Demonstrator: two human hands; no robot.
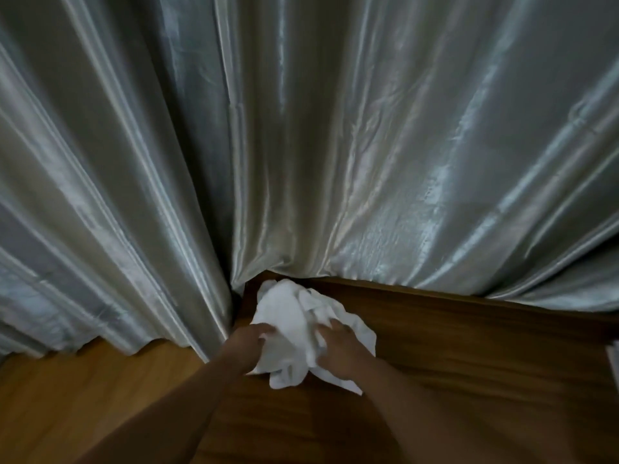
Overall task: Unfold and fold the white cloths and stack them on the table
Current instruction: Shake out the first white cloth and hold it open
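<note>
A crumpled white cloth (pixel 294 319) lies bunched on the far left corner of the dark wooden table (pixel 469 346). My left hand (pixel 249 343) grips the cloth's left edge, fingers curled into the fabric. On the right side of the bundle, my right hand (pixel 338 349) presses and pinches the cloth. Part of the cloth hangs between my hands toward me. The cloth's folds hide its shape and whether it is one piece or more.
Shiny grey curtains (pixel 301 128) hang right behind the table and fill most of the view. A lighter wooden floor (pixel 83 396) shows at lower left. A small white object (pixel 614 360) peeks in at the table's right edge.
</note>
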